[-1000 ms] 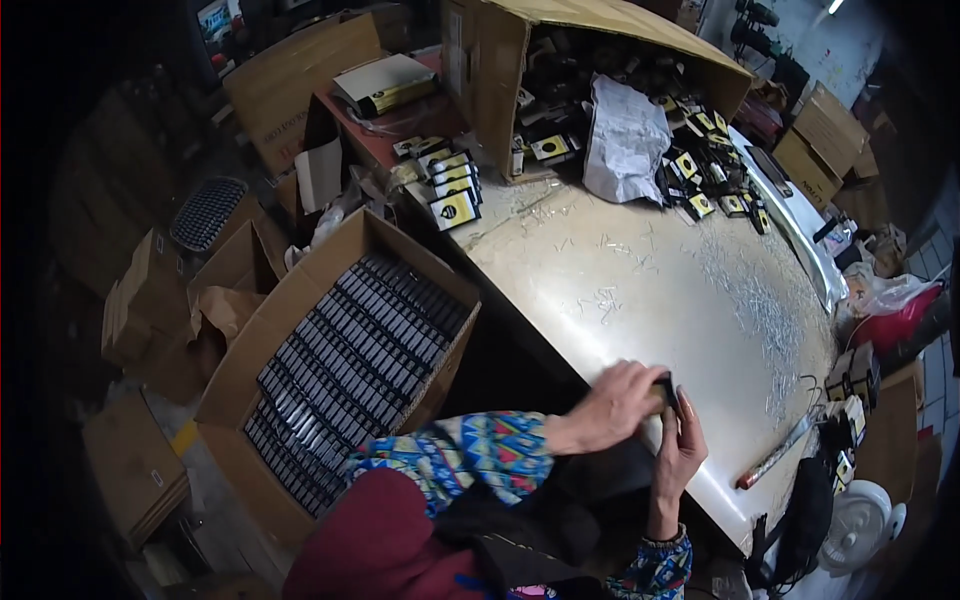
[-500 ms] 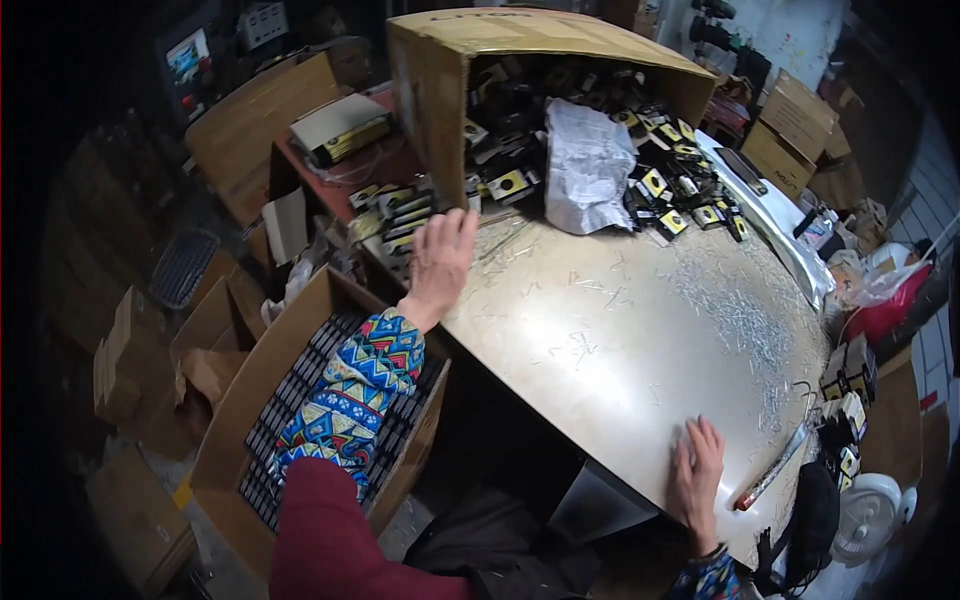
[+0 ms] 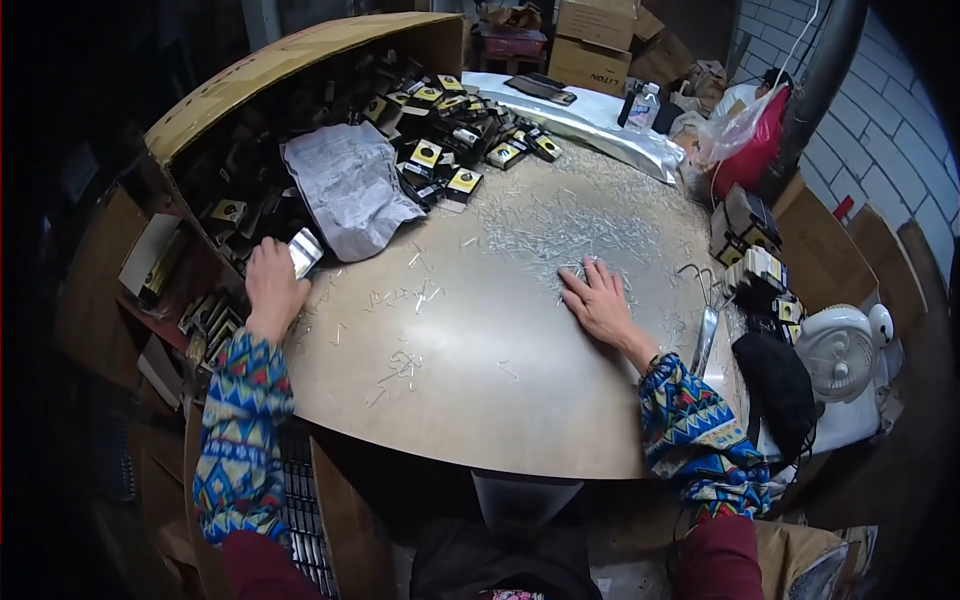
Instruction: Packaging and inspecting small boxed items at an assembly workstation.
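Observation:
My left hand [image 3: 275, 290] is at the table's left side, its fingers closed on a small box [image 3: 304, 252] with a shiny silver face. Just behind it are many small black-and-yellow boxes [image 3: 426, 153], heaped inside and in front of a large cardboard carton. A crumpled pale paper sheet [image 3: 350, 190] lies over part of the heap. My right hand [image 3: 603, 308] rests on the table with fingers spread, the tips touching the near edge of a scattered pile of thin bent metal wires [image 3: 565, 232].
The large carton [image 3: 300, 52] lies on its side at the back left. To the right are a metal tool [image 3: 706, 340], a black cloth pouch [image 3: 775, 390], a white fan [image 3: 838, 352] and stacked small boxes [image 3: 745, 232]. An open carton [image 3: 345, 520] with packed dark items stands below left.
The view has swung rightward. My left hand, earlier bare at the table's left edge, now has a small box. My right hand has moved forward from the near edge to the wires.

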